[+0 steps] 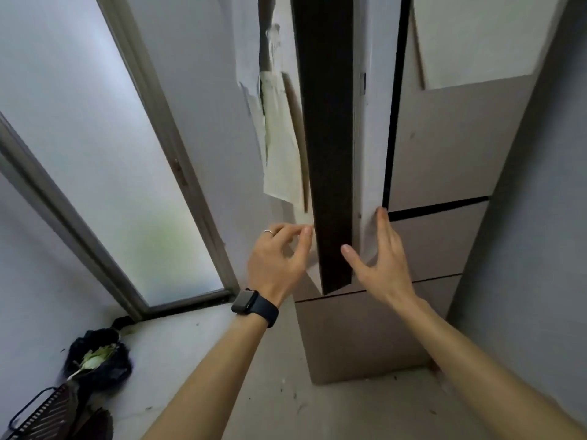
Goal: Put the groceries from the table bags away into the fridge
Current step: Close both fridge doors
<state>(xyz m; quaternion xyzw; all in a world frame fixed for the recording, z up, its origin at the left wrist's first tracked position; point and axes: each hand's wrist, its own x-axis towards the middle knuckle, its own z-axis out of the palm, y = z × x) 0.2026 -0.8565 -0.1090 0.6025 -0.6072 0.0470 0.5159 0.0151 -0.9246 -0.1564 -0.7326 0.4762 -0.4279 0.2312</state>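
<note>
So the tall beige multi-door fridge (444, 147) is standing right in front of the person, tucked against the grey wall on the right, with its doors and lower drawers looking closed. A dark brown vertical strip (330, 154) is running down its left side. The left hand (276, 265), wearing a black smartwatch (246, 301) and a thin silver ring (268, 231), is hovering just beside that strip with fingers loosely curled, holding nothing; can't tell if it's actually touching. The right hand (381, 265) is spread flat and open, its fingertips (381, 214) reaching the corner where the door seams meet. A pale sheet of paper (281, 138) is hanging left of the fridge, next to a frosted grey-framed window (95, 154). A black plastic bag (104, 373) with green leaves is sitting on the floor.
</note>
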